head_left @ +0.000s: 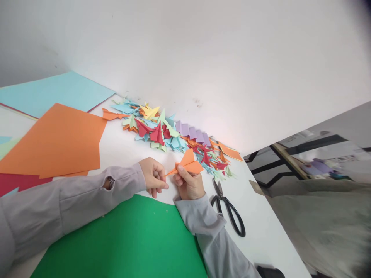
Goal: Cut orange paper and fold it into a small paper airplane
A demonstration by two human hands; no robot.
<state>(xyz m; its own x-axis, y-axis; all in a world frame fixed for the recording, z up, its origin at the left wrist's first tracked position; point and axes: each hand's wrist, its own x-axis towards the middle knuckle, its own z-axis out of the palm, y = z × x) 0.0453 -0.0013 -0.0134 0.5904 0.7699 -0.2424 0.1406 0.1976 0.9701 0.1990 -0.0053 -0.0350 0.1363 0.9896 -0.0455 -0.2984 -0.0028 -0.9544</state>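
Note:
An orange paper airplane (189,164) is pinched between the thumb and fingers of my right hand (189,185), its narrow nose pointing left. My left hand (153,177) is beside that nose, thumb and fingers drawn together, with nothing visible in the pinch. The nose tip meets or nearly meets its index finger; contact is hard to tell. Below both hands lies a large green sheet (124,239) on the white table (263,216). Black-handled scissors (228,208) lie partly open to the right of my right wrist.
Behind my hands, a pile of small folded paper airplanes (156,133) in several colours runs along the wall, with a purple row (193,132) among them. Orange sheets (63,139) and blue sheets (63,92) lie at left. The table edge drops off at right.

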